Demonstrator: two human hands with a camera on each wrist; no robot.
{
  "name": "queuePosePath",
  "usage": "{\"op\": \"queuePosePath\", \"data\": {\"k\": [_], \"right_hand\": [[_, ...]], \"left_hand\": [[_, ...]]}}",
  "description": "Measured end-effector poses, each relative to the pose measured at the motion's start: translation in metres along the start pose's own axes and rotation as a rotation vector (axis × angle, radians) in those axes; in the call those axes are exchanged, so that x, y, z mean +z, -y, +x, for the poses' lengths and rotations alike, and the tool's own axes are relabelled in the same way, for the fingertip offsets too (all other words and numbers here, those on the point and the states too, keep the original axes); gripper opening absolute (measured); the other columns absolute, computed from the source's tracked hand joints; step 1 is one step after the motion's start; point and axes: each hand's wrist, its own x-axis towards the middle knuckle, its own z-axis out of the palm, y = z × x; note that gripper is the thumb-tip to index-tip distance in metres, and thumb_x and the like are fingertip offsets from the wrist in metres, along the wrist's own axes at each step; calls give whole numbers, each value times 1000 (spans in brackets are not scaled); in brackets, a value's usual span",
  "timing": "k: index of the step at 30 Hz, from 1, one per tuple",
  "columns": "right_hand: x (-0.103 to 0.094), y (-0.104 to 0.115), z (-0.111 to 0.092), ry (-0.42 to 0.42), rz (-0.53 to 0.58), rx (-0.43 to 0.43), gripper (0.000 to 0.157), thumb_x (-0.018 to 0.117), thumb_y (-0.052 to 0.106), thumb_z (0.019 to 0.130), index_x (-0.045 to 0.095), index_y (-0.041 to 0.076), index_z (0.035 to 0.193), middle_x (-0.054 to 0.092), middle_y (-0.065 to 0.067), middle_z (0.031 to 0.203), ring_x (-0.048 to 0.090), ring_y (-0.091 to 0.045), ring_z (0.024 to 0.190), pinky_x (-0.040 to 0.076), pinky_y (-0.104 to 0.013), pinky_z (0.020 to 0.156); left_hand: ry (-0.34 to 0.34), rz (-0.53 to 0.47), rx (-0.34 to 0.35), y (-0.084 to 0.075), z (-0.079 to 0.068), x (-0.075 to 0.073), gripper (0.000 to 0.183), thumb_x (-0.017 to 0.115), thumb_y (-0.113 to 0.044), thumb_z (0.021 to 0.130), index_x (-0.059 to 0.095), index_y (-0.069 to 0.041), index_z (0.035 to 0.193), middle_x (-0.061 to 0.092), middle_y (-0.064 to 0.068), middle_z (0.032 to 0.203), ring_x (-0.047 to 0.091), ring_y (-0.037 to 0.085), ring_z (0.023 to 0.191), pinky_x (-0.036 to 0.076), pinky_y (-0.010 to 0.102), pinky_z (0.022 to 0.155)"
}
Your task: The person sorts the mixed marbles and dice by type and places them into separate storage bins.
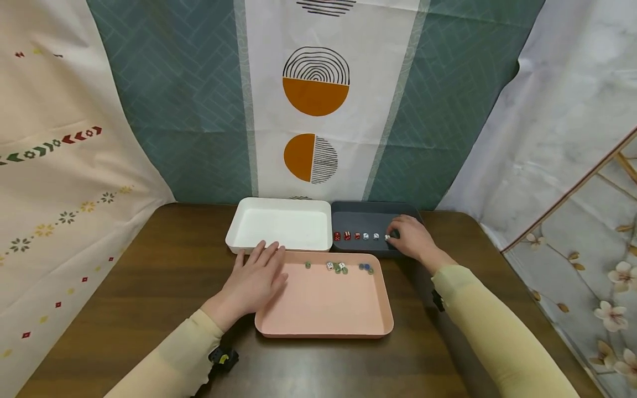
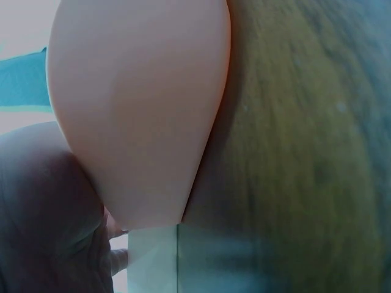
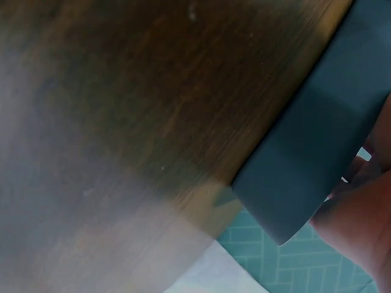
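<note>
In the head view my right hand [image 1: 412, 237] reaches into the dark grey tray [image 1: 368, 210], its fingertips pinching a small white die [image 1: 387, 237]. That die is at the right end of a row: three red dice [image 1: 347, 235] on the left, then two white dice [image 1: 370, 236]. My left hand [image 1: 254, 284] rests over the left rear corner of the pink tray [image 1: 323, 309], fingers spread and fairly straight, holding nothing. Inside the pink tray, near its back edge, lie white dice [image 1: 330, 266], several small green pieces [image 1: 308, 265] and a small blue piece [image 1: 367, 267]. Both wrist views show mostly tray walls.
A white tray [image 1: 281, 221] stands behind the pink one, left of the dark grey tray and against it. All three trays are on a dark wooden table [image 1: 169, 276]. Patterned cloths [image 1: 199, 110] hang behind the table and along its sides.
</note>
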Motion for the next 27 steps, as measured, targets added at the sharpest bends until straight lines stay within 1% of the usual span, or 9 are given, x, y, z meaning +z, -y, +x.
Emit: {"op": "queuePosePath", "data": {"k": [4, 8, 10, 14, 17, 19, 22, 27], "right_hand": [[2, 6, -3, 39, 15, 27, 15, 78, 18, 102, 80, 6, 111, 68, -25, 140, 49, -50, 146, 38, -63, 123], [2, 9, -4, 42, 32, 47, 15, 78, 17, 103, 80, 6, 113, 67, -26, 141, 49, -50, 146, 37, -64, 123], [1, 9, -4, 49, 41, 51, 17, 78, 16, 102, 80, 5, 115, 67, -26, 142, 49, -50, 146, 37, -64, 122], [-6, 8, -6, 70, 58, 62, 24, 80, 16, 102, 79, 3, 122, 63, -28, 147, 46, -51, 148, 37, -65, 122], [-16, 8, -6, 58, 67, 76, 28, 80, 15, 102, 77, 2, 126, 61, -27, 150, 43, -51, 150, 36, -66, 123], [-22, 11, -5, 43, 74, 70, 29, 79, 15, 103, 76, 2, 128, 60, -27, 151, 42, -50, 152, 35, -65, 124], [-28, 17, -6, 21, 78, 40, 30, 77, 15, 104, 75, 1, 130, 57, -27, 155, 39, -49, 154, 32, -65, 126], [-29, 32, -16, 5, 108, 6, 28, 77, 15, 104, 76, 2, 130, 53, -26, 161, 33, -48, 159, 30, -66, 127]], "left_hand": [[5, 13, 8, 2, -6, -1, 69, 57, -41, 115, 40, -4, 171, 34, 19, 177, 23, 48, 165, 16, 80, 124], [-10, 22, 17, 3, -8, -2, 69, 58, -41, 115, 41, -4, 170, 36, 18, 176, 24, 47, 165, 17, 80, 124], [-7, 23, 17, 3, -9, -2, 69, 58, -42, 115, 40, -5, 170, 35, 18, 176, 24, 47, 165, 17, 80, 124], [6, 14, 15, 0, -8, 0, 70, 57, -43, 115, 38, -6, 172, 33, 18, 178, 21, 46, 166, 16, 80, 124], [9, 1, 18, -2, -4, 0, 70, 55, -44, 116, 37, -6, 172, 32, 17, 178, 20, 46, 166, 14, 80, 125], [10, -6, 13, -3, -1, -1, 70, 55, -44, 116, 37, -6, 172, 32, 17, 178, 19, 46, 166, 13, 80, 125], [21, -5, 1, -3, 2, -3, 71, 55, -44, 116, 36, -7, 173, 31, 17, 179, 18, 45, 167, 13, 79, 125], [29, -4, 2, 0, 4, -2, 70, 54, -44, 116, 36, -6, 173, 30, 17, 179, 18, 46, 167, 13, 79, 125]]}}
